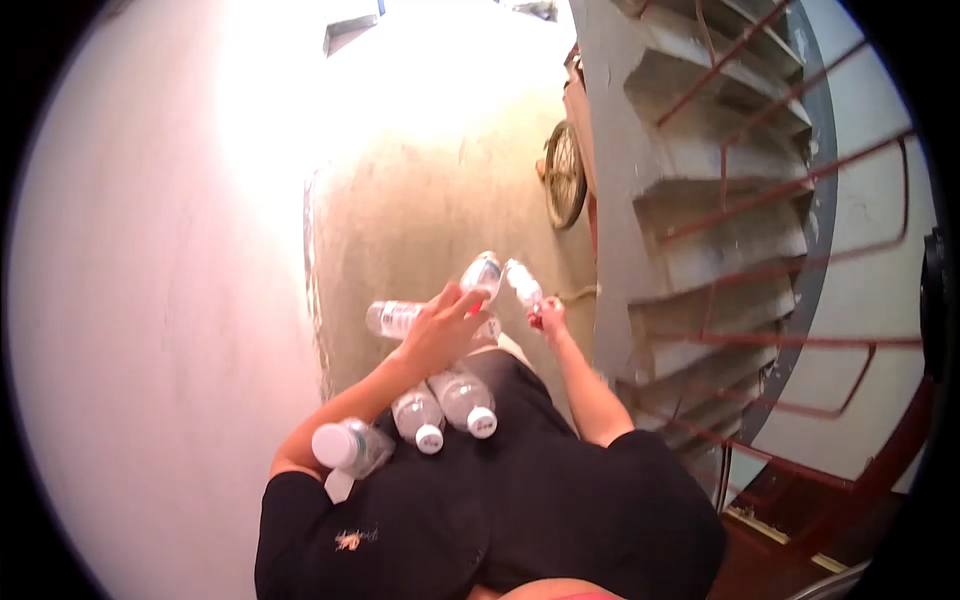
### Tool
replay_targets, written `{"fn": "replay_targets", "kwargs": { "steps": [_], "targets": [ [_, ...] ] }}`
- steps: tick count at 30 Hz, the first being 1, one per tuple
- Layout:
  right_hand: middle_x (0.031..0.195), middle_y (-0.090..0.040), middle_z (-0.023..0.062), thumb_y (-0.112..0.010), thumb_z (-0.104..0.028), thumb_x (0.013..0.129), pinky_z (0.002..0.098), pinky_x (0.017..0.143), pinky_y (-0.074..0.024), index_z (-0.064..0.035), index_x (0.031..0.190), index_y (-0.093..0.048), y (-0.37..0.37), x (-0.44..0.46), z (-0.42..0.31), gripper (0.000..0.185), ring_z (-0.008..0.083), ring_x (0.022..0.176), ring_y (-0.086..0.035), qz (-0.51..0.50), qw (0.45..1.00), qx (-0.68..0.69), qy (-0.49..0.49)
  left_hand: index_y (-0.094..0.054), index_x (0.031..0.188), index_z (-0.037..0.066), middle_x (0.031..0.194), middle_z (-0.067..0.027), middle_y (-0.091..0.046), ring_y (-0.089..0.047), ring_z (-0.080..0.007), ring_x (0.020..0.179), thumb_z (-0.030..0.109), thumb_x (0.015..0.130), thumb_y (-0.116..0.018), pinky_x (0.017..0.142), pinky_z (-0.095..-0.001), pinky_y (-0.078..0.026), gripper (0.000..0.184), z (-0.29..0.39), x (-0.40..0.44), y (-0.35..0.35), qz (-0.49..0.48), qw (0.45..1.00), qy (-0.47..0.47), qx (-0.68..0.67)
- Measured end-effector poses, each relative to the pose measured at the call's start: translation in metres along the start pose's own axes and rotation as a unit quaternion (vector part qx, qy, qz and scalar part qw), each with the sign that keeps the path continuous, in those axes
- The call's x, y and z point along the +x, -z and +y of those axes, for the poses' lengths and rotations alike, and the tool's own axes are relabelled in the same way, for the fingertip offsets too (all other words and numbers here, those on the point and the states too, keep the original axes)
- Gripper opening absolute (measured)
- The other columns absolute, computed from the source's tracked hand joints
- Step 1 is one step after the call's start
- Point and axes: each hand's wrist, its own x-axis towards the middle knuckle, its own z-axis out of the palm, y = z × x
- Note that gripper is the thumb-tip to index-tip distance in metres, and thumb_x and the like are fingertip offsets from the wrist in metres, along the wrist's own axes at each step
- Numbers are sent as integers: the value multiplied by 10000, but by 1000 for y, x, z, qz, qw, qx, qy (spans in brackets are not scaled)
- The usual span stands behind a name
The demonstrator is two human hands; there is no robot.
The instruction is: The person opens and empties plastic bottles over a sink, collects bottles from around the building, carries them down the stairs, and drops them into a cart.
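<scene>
Clearly, several clear plastic bottles are gathered against the front of a black shirt (560, 480). The left hand (438, 325) is partly open, its fingers spread and curved over the near, red end of a tilted bottle (484, 272); whether they grip it firmly cannot be told. The right hand (547, 316) is closed around the near end of a slim bottle (522, 284), which points away from the body, its far end near the tilted bottle but apart from it.

On the outer side of the left hand, a labelled bottle (393, 318) lies sideways, its nearer end hidden by the hand. Another clear piece with print shows beneath the fingers, too covered to make out fully. Nearer the chest, two bottles with white caps, an inner bottle (460, 393) and an outer bottle (414, 412), lie side by side with the caps towards the body. By the left upper arm rests a wide-capped bottle (368, 450), its white lid facing up.

Beyond the hands stretches a bare concrete floor (430, 210), washed out by light at the far end. To the right are a bicycle wheel (566, 175), concrete stairs (700, 235) and a reddish-brown metal railing (790, 187); a pale wall (150, 300) stands on the left.
</scene>
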Motion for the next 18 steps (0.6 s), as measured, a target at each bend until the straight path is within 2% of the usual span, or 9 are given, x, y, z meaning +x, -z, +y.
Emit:
{"fn": "replay_targets", "kwargs": {
  "steps": [2, 4, 7, 10, 13, 16, 18],
  "targets": [
    [799, -737, 109, -701, -207, 1006, 316, 503, -581, -72, 1123, -545, -28, 47, -27, 237, 161, 550, -679, 15, 1000, 18, -2, -762, 1112, 146, 1293, -19, -591, -569, -274, 1073, 360, 813, -874, 923, -421, -580, 384, -56, 42, 1, -11, 1000, -15, -10],
    [812, -736, 110, -700, -207, 1008, 322, 518, -588, -76, 1121, -546, -47, 104, -84, 231, 168, 571, -689, 30, 999, 45, -3, -761, 1117, 146, 1294, -20, -591, -569, -275, 1074, 355, 810, -875, 921, -421, -580, 389, -99, 105, 13, -19, 999, -24, -27],
    [827, -717, 118, -671, -209, 1029, 325, 539, -580, -119, 1130, -475, -72, 163, -155, 238, 167, 588, -671, 50, 997, 66, 3, -761, 1115, 144, 1288, -20, -595, -572, -275, 1077, 340, 805, -877, 908, -424, -585, 385, -156, 172, 41, -26, 999, -18, -37],
    [841, -713, 123, -666, -223, 1042, 329, 550, -576, -139, 1126, -448, -82, 230, -212, 247, 170, 596, -664, 72, 993, 94, 21, -761, 1119, 144, 1294, -15, -597, -575, -273, 1075, 337, 797, -881, 886, -428, -590, 394, -223, 241, 30, -22, 998, -50, -34],
    [838, -713, 127, -676, -231, 1045, 333, 554, -578, -143, 1113, -450, -99, 299, -258, 251, 179, 597, -665, 104, 986, 124, 39, -762, 1112, 139, 1299, -7, -600, -580, -273, 1063, 349, 790, -886, 866, -428, -592, 403, -313, 308, 10, -20, 994, -95, -49],
    [829, -710, 130, -686, -241, 1045, 332, 555, -579, -146, 1097, -452, -124, 343, -287, 258, 186, 597, -663, 135, 976, 164, 43, -776, 1057, 111, 1274, -19, -605, -579, -255, 1046, 326, 801, -854, 909, -407, -582, 343, -393, 369, 6, -25, 992, -98, -80],
    [821, -706, 130, -693, -248, 1044, 332, 554, -579, -148, 1088, -453, -135, 361, -294, 263, 190, 597, -662, 152, 968, 195, 41, -771, 1091, 128, 1296, -12, -608, -588, -268, 1045, 360, 781, -890, 876, -425, -586, 404, -427, 408, -7, -42, 988, -112, -99]
  ]
}}
